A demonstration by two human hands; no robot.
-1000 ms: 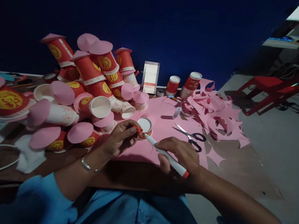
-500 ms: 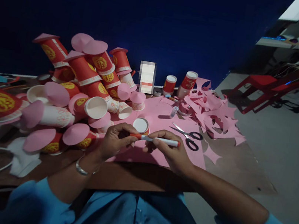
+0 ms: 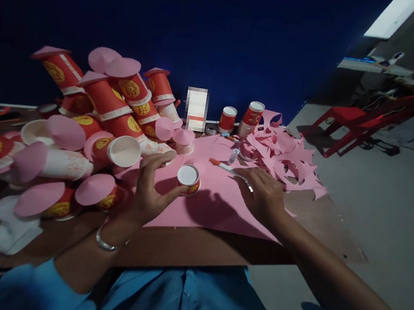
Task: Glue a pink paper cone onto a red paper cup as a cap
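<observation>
A small paper cup (image 3: 188, 175) with a white top and red-and-yellow side stands on the pink paper (image 3: 217, 213). Beside it on the left is my left hand (image 3: 151, 188), fingers apart and thumb tip close to the cup's side; whether it touches, I cannot tell. My right hand (image 3: 265, 195) is right of the cup with its fingers closed around a white marker (image 3: 224, 166), whose orange end points left. A thin shiny strip shows under those fingers. The black-handled scissors seen earlier are mostly hidden by this hand.
Red and white cups (image 3: 106, 98) with pink cone hats pile up on the left. Pink paper scraps (image 3: 288, 159) heap at the right. Two red cups (image 3: 227, 120) and a small clear tube (image 3: 234, 156) stand behind. A red chair (image 3: 346, 121) is beyond the table.
Both hands were together on the marker. My left hand has let go and moved left beside the cup; my right hand has carried the marker to the right, over the scissors.
</observation>
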